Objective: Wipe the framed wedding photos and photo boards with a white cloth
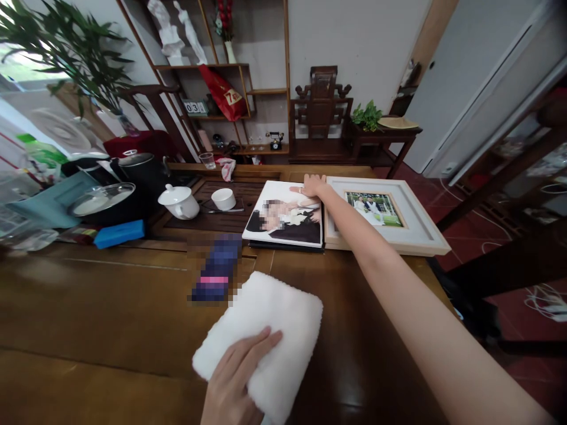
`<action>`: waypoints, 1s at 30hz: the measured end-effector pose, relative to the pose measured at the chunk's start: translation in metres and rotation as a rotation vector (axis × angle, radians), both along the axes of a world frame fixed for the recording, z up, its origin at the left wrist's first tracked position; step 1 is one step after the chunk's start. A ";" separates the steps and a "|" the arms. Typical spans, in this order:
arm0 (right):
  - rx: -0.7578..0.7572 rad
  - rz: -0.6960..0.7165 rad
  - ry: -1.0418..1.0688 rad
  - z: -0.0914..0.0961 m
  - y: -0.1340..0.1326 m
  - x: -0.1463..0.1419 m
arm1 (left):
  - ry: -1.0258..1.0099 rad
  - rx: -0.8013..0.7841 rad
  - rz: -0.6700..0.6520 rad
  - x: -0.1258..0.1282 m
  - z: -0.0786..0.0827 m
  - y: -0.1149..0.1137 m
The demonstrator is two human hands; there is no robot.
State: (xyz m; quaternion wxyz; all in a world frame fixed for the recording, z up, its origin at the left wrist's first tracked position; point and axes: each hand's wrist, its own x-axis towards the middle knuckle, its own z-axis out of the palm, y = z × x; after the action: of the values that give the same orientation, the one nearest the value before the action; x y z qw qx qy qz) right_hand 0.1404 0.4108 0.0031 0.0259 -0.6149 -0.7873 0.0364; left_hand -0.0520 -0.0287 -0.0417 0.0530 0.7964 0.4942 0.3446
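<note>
White towel (287, 313) over worktop (110, 319), under fingers of left hand (239, 372), grip unclear; right hand (314, 185) at wedding-photo panel (283, 227), closure unclear. Possible mishap: fall of picture frame (387, 206) over nearby edge from rightward push.

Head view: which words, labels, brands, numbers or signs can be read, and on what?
"0" and "3": white blocks on the shelf; any marking on the end block is unclear.
"7": red bag hanging by the shelf; the characters beside it are too blurred to read.
Dark blue item on the table: pixelated, nothing readable.
Telephone dial: too small to read.
</note>
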 end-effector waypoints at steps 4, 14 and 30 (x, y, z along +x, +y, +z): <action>-0.045 -0.012 0.040 0.009 0.010 0.001 | 0.012 -0.014 0.019 -0.001 -0.001 0.001; -0.008 -0.073 0.180 0.011 0.016 0.003 | 0.026 -0.020 0.019 -0.005 -0.006 0.001; 0.069 -0.127 0.321 0.036 0.022 -0.002 | -0.039 -0.070 0.052 0.002 0.003 0.000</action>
State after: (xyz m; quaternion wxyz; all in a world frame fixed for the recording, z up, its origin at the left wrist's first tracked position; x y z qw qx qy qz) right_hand 0.1383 0.4324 0.0394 0.1748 -0.6484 -0.7334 0.1054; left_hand -0.0500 -0.0285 -0.0387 0.0816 0.7741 0.5253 0.3439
